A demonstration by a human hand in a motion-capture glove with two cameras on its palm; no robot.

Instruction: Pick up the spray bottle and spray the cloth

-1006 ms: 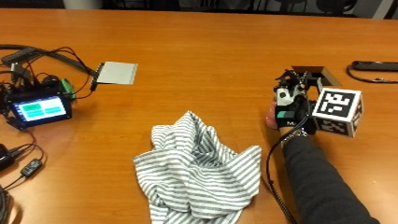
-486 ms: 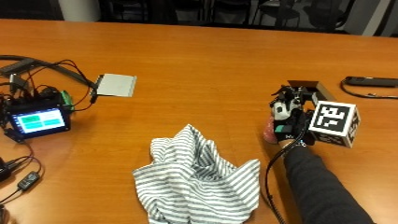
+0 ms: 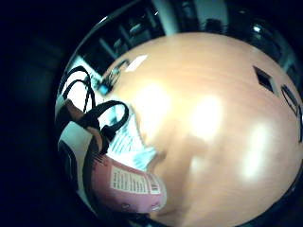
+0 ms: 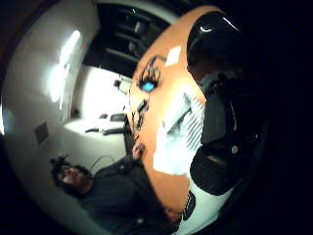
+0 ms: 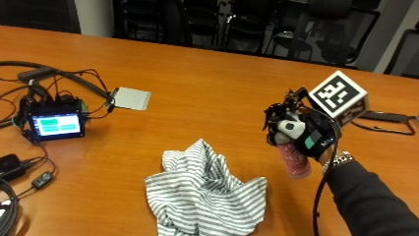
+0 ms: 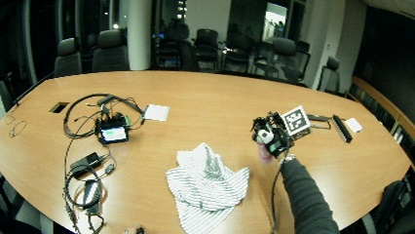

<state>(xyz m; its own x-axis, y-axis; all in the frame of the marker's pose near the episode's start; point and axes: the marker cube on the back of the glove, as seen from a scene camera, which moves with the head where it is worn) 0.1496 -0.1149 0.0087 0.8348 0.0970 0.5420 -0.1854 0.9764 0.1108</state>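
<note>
My gloved right hand (image 5: 309,136) grips a pink spray bottle (image 5: 294,161) round its neck and holds it upright, to the right of the cloth. The bottle's black sprayer head (image 5: 278,114) faces left, towards the cloth. A grey-and-white striped cloth (image 5: 204,195) lies crumpled on the orange table (image 5: 216,83). In the little finger side palm view the pink bottle (image 3: 135,185) with its white label fills the space by the palm, and the cloth (image 3: 127,141) lies beyond it. The wide outside view shows the hand (image 6: 273,138) with the bottle (image 6: 264,154) beside the cloth (image 6: 207,184).
A small device with a lit screen (image 5: 56,125) and tangled cables sits at the table's left. A grey pad (image 5: 132,98) lies behind the cloth. Black flat items (image 5: 385,118) lie at the far right, and chairs stand beyond the far edge.
The outside view has shifted. My hand still grips the bottle and now holds it a little higher and nearer the cloth.
</note>
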